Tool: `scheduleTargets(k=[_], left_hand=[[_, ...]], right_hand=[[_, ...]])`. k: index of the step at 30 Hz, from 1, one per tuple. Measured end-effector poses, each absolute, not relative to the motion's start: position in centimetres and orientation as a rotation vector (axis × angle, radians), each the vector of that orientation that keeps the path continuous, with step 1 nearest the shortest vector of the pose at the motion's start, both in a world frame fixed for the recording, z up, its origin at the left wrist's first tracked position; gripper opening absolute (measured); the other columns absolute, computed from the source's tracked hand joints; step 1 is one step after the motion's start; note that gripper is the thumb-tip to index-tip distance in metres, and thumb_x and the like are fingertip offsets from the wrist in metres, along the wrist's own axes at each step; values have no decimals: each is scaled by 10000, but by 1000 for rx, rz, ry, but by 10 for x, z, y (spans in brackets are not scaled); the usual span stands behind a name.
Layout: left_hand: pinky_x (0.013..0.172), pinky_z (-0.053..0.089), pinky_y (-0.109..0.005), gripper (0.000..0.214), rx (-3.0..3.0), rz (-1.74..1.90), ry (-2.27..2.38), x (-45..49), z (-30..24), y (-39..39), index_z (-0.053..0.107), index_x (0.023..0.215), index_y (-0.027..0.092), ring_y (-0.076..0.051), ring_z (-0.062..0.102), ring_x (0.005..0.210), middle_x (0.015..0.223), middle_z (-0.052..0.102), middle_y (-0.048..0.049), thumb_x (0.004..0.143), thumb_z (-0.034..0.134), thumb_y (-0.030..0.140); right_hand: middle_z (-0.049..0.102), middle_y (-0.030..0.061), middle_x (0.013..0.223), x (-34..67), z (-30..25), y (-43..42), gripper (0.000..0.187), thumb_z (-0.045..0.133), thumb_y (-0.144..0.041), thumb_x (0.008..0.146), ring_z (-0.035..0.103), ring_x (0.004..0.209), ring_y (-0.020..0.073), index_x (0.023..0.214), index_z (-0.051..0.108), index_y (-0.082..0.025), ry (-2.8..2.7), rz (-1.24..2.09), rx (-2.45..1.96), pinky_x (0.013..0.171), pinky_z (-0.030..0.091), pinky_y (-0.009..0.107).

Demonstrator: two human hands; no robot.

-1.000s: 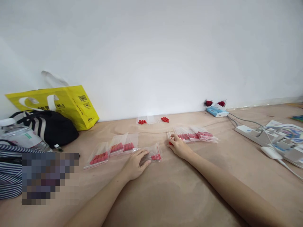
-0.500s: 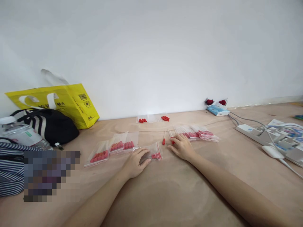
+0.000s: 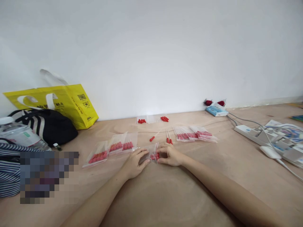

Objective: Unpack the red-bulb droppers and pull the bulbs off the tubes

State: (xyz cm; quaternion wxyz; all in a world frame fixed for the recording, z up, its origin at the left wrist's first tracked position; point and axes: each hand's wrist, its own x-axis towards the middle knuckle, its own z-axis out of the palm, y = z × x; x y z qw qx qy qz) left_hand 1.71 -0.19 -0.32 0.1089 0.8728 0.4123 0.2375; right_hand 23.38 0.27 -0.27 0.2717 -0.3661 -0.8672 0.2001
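A small clear zip bag [image 3: 153,153] with red pieces inside lies on the brown tabletop [image 3: 165,195], between my two hands. My left hand [image 3: 135,163] rests on the bag's left part, fingers curled over it. Pinching the bag's right edge is my right hand [image 3: 169,154], with its fingers pressed together. Just beyond my right hand lie loose red-tipped sticks [image 3: 168,139], and one more red-tipped stick [image 3: 152,137] lies to their left. Filled bags of red pieces [image 3: 111,149] lie in a row to the left. A second pile of filled bags [image 3: 195,135] lies to the right.
A yellow carrier bag [image 3: 71,102], a black striped bag [image 3: 44,126] and a water bottle [image 3: 19,134] stand at the left. Loose red pieces [image 3: 142,121] lie by the wall. A white power strip with cables [image 3: 267,135] and a blue packet [image 3: 216,110] are at the right.
My right hand came back from the pile of bags on the right to the small bag's right edge. Loose red-tipped sticks now lie where it was. My left hand stayed on the bag.
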Motion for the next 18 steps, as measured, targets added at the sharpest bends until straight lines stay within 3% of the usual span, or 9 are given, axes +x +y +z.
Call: scheduleTargets(k=[4,8,18], left_hand=[[895,439,-362,312,2562,685,1197,18,-2,-3,580,1055,210,-198,546,1013,1115,586,-68,789,501,352],[900,434,-358,315,2569,671,1199,17,-3,-2,575,1060,201,-197,542,1018,1118,580,-72,795,494,349],[906,428,-342,311,2568,655,1173,18,-4,-2,567,1066,190,-192,538,1027,1128,574,-75,798,494,329]], right_hand=[[590,39,875,229,-3,1,140,665,-253,663,503,881,185,773,616,-180,-2351,545,-1004,784,372,298],[541,13,738,227,-2,-4,74,602,-161,685,475,709,136,714,535,-160,-2272,556,-1052,661,374,248],[470,-32,635,227,1,-7,132,548,-119,612,414,582,95,656,439,-179,-2279,638,-1072,545,327,202]])
